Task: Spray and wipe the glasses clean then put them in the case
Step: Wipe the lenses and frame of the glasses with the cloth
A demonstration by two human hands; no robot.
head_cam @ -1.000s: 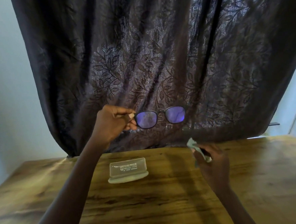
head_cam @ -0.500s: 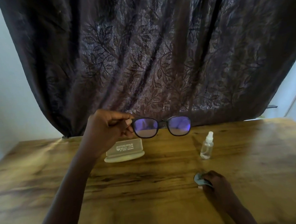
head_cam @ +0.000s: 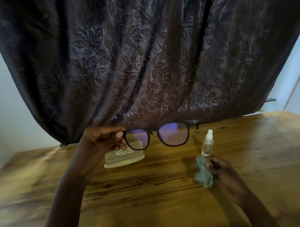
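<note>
Black-framed glasses (head_cam: 154,131) hang over the table (head_cam: 150,192) near the case (head_cam: 124,158), pinched at one corner by the left hand (head_cam: 101,141); so slight a grip could let them swing or drop. The right hand (head_cam: 223,175) clutches the cloth (head_cam: 203,173) just beside the spray bottle (head_cam: 207,145) and may topple it.

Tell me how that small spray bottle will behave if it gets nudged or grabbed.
The spray bottle stands upright on the table, tall and narrow, so a sideways nudge would probably tip it. It looks small and clear, likely plastic, so probably light. Its round body might roll once down.
</note>
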